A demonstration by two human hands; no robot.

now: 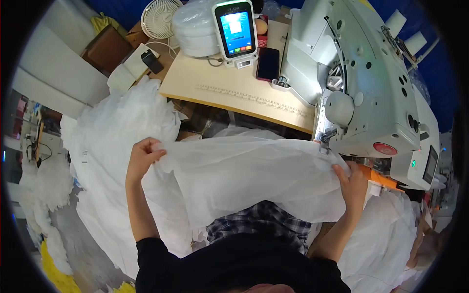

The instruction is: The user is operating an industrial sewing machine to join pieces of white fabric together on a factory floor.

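Observation:
A sheer white fabric [244, 171] stretches across my lap from one hand to the other. My left hand [144, 158] pinches its upper edge on the left, the fingertips pressed together. On the right, my right hand [351, 180] grips the other end, thumb on top, just below the sewing machine [371, 78]. The fabric's upper edge runs under the machine's presser foot [326, 139]. Between the hands the edge is drawn nearly straight, and the rest hangs in soft folds over a dark plaid cloth [259, 219].
A large heap of white fabric [117, 122] rises at the left. The wooden table [195, 73] carries a printed ruler, a control screen [236, 34], a dark phone [268, 63] and a white fan [160, 18]. More white fabric [378, 244] hangs at the lower right.

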